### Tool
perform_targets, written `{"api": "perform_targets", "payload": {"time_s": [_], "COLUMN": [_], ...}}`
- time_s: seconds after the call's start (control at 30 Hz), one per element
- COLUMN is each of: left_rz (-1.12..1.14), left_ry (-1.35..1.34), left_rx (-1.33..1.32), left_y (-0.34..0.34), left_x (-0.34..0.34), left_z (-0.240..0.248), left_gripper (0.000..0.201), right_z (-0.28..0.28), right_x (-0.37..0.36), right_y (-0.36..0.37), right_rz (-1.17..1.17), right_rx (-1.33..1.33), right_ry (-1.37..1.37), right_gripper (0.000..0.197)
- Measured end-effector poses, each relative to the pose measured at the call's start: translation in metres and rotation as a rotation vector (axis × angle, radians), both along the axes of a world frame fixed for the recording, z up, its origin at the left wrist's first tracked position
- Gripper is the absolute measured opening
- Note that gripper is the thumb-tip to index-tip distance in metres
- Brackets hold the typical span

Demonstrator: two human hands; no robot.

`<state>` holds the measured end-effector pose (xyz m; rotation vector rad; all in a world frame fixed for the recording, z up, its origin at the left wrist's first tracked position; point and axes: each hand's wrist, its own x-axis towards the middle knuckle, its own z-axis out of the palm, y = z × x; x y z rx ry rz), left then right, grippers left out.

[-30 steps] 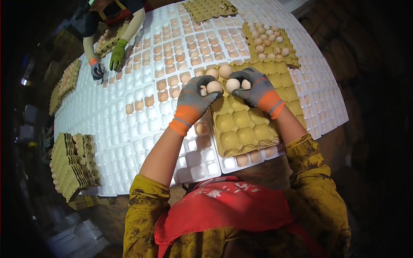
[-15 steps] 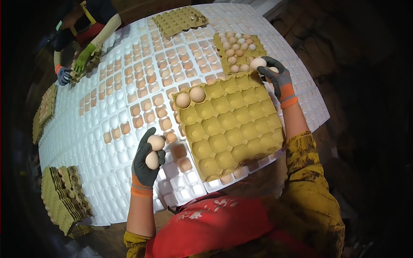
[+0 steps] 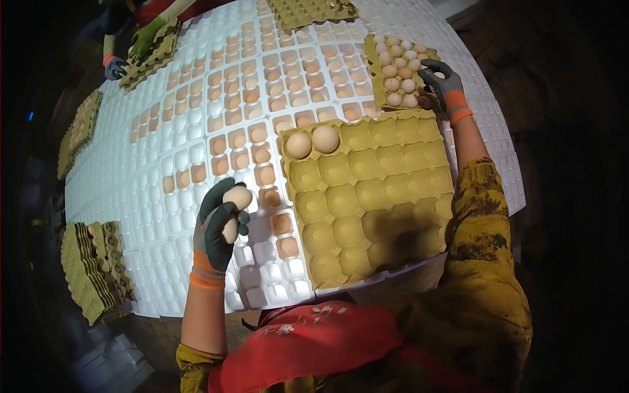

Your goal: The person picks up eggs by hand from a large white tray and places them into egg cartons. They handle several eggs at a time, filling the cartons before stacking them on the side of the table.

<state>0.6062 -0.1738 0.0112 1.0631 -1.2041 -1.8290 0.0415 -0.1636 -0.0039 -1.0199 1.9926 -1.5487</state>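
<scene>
My left hand (image 3: pixel 219 219), in a dark glove with an orange cuff, is closed around two pale brown eggs, the upper egg (image 3: pixel 237 197) resting at the fingertips. The lower one is partly hidden by my fingers. At the right, my right hand (image 3: pixel 447 84) reaches over the edge of a partly filled egg tray (image 3: pixel 378 92). Its fingers curl around a pale egg (image 3: pixel 439 75), mostly covered by the glove. Between my arms lies a large yellowish pulp tray (image 3: pixel 367 190) with two eggs (image 3: pixel 312 141) in its far left corner.
White plastic cell trays (image 3: pixel 190 223) cover the table, many cells holding eggs. A stack of pulp trays (image 3: pixel 92 272) stands at the left edge, and another pulp tray (image 3: pixel 308 12) lies at the far side. A co-worker's gloved hands (image 3: pixel 144 42) hold a tray at far left.
My right hand has moved from the large tray's far corner onto the partly filled tray, where another egg now sits. My left hand still holds two eggs, turned slightly. The view has shifted.
</scene>
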Motion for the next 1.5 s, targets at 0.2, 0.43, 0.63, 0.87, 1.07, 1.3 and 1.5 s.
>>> {"api": "perform_targets", "payload": {"time_s": [0.2,0.43,0.63,0.87,1.07,1.3,1.5], "left_rz": [-0.104,-0.498,-0.287,-0.318,-0.070,0.217,0.160], "left_ry": [-0.488,-1.193,-0.695,0.627,0.212,-0.074,-0.649], "left_rx": [-0.869,-1.096,-0.802,0.516,0.382,0.298,-0.591], "left_y": [-0.044,-0.046,-0.071,-0.051,-0.025,-0.048,-0.096], "left_x": [-0.070,-0.135,-0.092,0.043,0.152,0.236,0.166], "left_z": [0.028,0.064,0.030,-0.010,-0.059,-0.080,-0.092], "left_gripper": [0.045,0.045,0.045,0.054,0.053,0.042,0.046], "right_z": [0.087,0.088,0.084,0.073,-0.010,-0.078,-0.084], "right_x": [0.188,0.235,0.286,0.406,0.517,0.539,0.530], "right_y": [0.016,0.047,0.109,0.118,0.077,0.020,-0.053], "right_rz": [0.742,0.564,0.266,0.378,0.252,0.215,0.264], "right_rx": [0.193,0.012,-0.225,-0.171,0.074,0.328,0.421], "right_ry": [0.559,0.565,-0.804,-0.899,-0.915,-0.493,0.545], "right_gripper": [0.060,0.054,0.048,0.053,0.043,0.049,0.042]}}
